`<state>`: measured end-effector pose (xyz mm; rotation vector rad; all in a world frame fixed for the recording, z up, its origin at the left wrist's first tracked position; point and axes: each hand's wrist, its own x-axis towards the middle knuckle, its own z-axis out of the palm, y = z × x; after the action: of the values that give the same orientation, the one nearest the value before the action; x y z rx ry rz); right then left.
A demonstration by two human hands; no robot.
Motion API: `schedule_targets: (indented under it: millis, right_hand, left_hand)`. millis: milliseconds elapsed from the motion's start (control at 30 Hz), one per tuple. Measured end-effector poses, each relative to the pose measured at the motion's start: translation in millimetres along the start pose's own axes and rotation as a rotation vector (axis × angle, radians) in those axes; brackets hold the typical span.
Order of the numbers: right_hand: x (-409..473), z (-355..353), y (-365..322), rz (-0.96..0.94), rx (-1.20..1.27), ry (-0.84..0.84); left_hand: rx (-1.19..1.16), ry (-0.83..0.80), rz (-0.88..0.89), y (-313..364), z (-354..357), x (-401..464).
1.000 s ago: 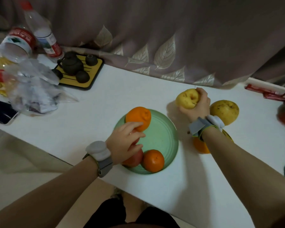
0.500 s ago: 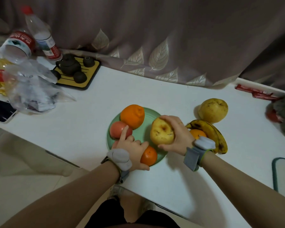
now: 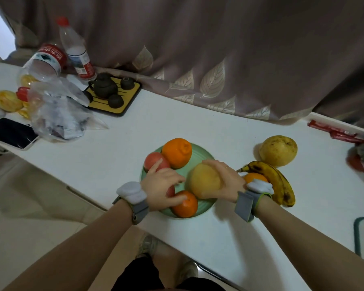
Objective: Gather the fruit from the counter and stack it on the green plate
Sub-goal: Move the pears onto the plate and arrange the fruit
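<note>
White surface (image 3: 114,156) runs under a grey leaf-print curtain (image 3: 219,49); from my remote seat I read it left to right. Far left lie a dark phone (image 3: 11,133), a crumpled plastic bag (image 3: 59,110), two clear bottles (image 3: 76,49) and a yellow tray with a dark teapot (image 3: 104,87). At centre sits the green plate (image 3: 206,208), already carrying a reddish apple (image 3: 155,161), a large knobbly orange (image 3: 177,152) and a smaller orange (image 3: 186,204). My left hand (image 3: 163,185) lies over the plate's near left side, forefinger stretched onto the apple, thumb touching the small orange; the other fingers are loosely bent, and I cannot tell if they grip anything. My right hand (image 3: 225,181) wraps a yellow pear (image 3: 205,180) from its right, holding it over the plate's right half. Just beyond that wrist lie another orange (image 3: 254,177) and spotted bananas (image 3: 275,181), with a second pear (image 3: 278,150) behind them, all off the plate.
</note>
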<state>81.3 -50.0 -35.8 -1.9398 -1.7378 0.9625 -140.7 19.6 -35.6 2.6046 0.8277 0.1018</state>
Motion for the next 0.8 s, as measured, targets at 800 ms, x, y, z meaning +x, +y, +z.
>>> schedule_targets:
  millis: [800]
  right_hand:
    - [15.5,34.5,-17.8,0.204,-0.201,0.159]
  left_hand:
    - [-0.467,0.092,-0.338,-19.7,3.7,39.7]
